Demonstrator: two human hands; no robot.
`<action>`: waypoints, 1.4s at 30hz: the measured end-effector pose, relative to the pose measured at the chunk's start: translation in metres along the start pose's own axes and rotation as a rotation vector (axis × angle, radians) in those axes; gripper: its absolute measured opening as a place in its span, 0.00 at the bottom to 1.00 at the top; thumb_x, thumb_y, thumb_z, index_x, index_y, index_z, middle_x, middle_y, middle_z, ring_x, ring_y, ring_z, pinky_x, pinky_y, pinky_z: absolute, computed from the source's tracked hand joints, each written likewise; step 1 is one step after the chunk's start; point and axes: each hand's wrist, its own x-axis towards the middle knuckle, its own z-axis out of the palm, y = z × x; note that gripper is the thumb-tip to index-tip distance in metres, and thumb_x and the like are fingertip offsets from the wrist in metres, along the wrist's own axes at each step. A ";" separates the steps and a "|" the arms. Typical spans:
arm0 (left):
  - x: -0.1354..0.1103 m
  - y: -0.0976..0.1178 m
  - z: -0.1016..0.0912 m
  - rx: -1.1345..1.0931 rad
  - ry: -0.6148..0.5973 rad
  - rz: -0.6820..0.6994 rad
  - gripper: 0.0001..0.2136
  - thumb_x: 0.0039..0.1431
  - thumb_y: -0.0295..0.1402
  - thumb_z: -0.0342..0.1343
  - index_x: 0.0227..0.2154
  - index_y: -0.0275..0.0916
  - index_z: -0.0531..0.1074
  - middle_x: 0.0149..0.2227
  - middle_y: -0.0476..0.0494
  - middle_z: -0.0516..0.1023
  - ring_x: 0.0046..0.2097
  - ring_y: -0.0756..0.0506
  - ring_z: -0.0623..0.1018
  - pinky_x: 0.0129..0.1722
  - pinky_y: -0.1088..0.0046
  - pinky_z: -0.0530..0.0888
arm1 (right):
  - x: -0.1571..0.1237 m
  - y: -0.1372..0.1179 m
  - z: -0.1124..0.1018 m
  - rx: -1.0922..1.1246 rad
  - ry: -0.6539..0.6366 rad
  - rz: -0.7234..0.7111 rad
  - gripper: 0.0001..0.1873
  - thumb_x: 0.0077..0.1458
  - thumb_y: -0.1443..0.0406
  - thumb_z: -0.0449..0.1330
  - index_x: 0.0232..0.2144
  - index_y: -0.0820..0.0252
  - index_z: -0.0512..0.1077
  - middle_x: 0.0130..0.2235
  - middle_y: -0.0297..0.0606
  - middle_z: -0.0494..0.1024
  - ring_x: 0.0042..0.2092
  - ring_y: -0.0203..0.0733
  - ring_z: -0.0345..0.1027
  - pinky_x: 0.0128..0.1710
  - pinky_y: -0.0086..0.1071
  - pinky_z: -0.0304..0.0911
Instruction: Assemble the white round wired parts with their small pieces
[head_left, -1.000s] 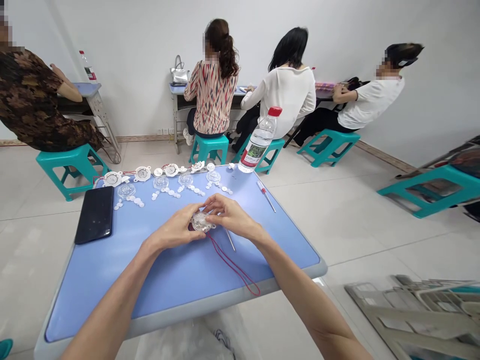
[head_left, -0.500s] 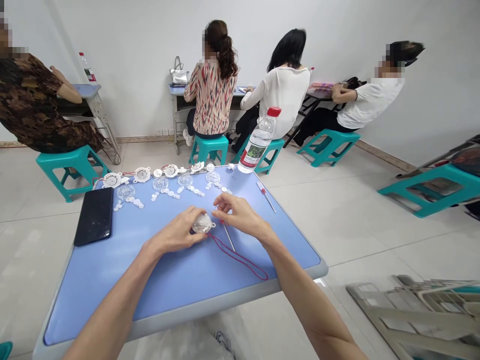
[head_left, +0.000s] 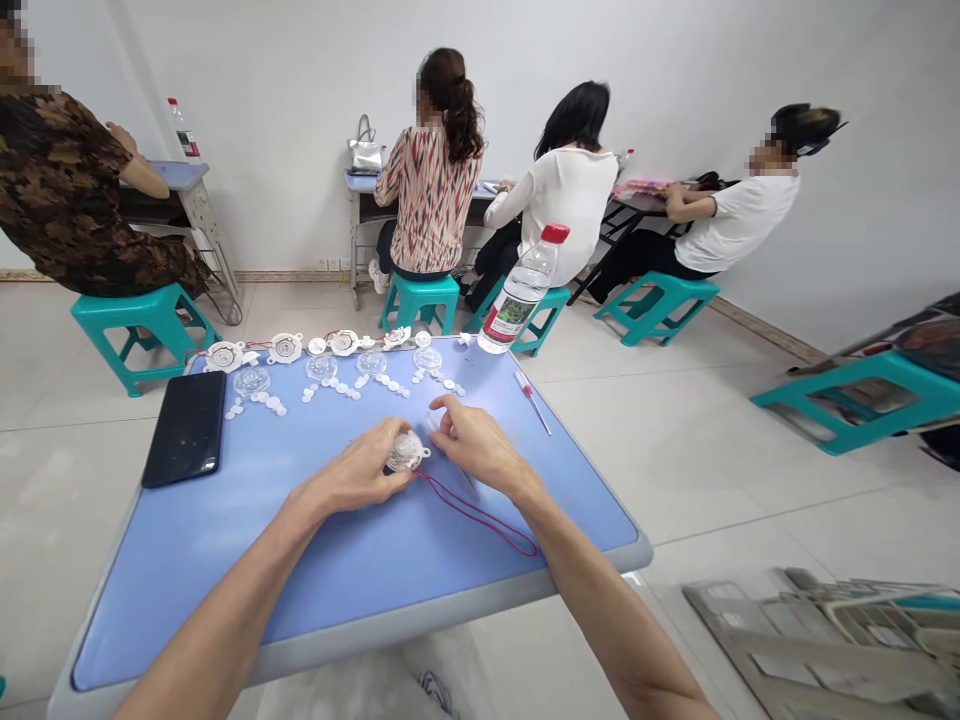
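Note:
My left hand (head_left: 367,465) is closed around a round, clear and white plastic case (head_left: 406,451) with a small side loop, holding it near the middle of the blue desk. A red cord (head_left: 480,515) runs from the case and lies in a long loop to the right. Just beside the case, my right hand (head_left: 472,440) has curled fingers around a screwdriver. Its clear handle (head_left: 433,421) shows between finger and thumb, and its metal shaft (head_left: 469,486) comes out below the hand, which hides the middle part.
White round assemblies (head_left: 285,348), clear discs (head_left: 322,369) and small white gears (head_left: 274,404) line the far edge. A black phone (head_left: 184,430) lies left. A water bottle (head_left: 521,290) and a second screwdriver (head_left: 534,402) are at right. Several people sit on green stools (head_left: 421,300) beyond.
My right hand has shifted slightly down and right, covering more of the screwdriver, with its index finger stretched further. The case stays in my left hand. The view has tilted a little.

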 end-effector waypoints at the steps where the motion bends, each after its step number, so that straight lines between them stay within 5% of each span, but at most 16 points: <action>1: 0.000 0.000 0.001 0.001 0.002 0.011 0.20 0.58 0.34 0.54 0.53 0.40 0.61 0.49 0.40 0.72 0.47 0.41 0.73 0.48 0.63 0.70 | 0.001 0.001 -0.003 0.073 0.047 -0.004 0.18 0.53 0.71 0.57 0.48 0.61 0.67 0.27 0.30 0.70 0.29 0.37 0.65 0.33 0.31 0.58; 5: 0.001 -0.001 0.004 0.031 -0.005 0.059 0.26 0.59 0.33 0.53 0.60 0.40 0.56 0.53 0.38 0.70 0.52 0.40 0.72 0.54 0.61 0.67 | 0.001 0.001 -0.015 0.503 0.372 -0.084 0.17 0.56 0.65 0.57 0.49 0.57 0.66 0.29 0.28 0.63 0.26 0.33 0.64 0.25 0.29 0.64; 10: 0.002 -0.001 0.007 0.075 0.010 0.069 0.21 0.58 0.31 0.52 0.55 0.40 0.62 0.47 0.40 0.71 0.48 0.41 0.72 0.52 0.61 0.68 | -0.010 -0.015 -0.012 0.794 0.654 -0.361 0.18 0.59 0.65 0.57 0.51 0.50 0.63 0.34 0.30 0.65 0.28 0.32 0.66 0.22 0.27 0.68; 16: 0.003 0.000 0.010 0.071 0.017 0.070 0.17 0.59 0.33 0.52 0.52 0.40 0.61 0.47 0.41 0.70 0.49 0.40 0.71 0.52 0.59 0.66 | -0.020 -0.022 0.005 0.723 0.674 -0.552 0.19 0.59 0.67 0.57 0.52 0.48 0.62 0.34 0.32 0.70 0.33 0.36 0.68 0.24 0.28 0.71; 33: 0.003 -0.001 0.013 -0.017 0.067 -0.023 0.19 0.56 0.36 0.56 0.50 0.39 0.62 0.46 0.40 0.73 0.46 0.39 0.74 0.44 0.63 0.70 | -0.018 -0.016 0.015 0.610 0.641 -0.589 0.20 0.59 0.69 0.58 0.53 0.51 0.61 0.36 0.34 0.71 0.37 0.37 0.70 0.30 0.32 0.74; 42: 0.003 -0.004 0.013 -0.082 0.094 -0.056 0.22 0.53 0.38 0.60 0.49 0.40 0.62 0.51 0.38 0.71 0.52 0.37 0.72 0.50 0.58 0.70 | -0.020 -0.015 0.011 0.544 0.627 -0.696 0.20 0.58 0.71 0.59 0.51 0.51 0.63 0.36 0.34 0.72 0.34 0.36 0.70 0.29 0.32 0.74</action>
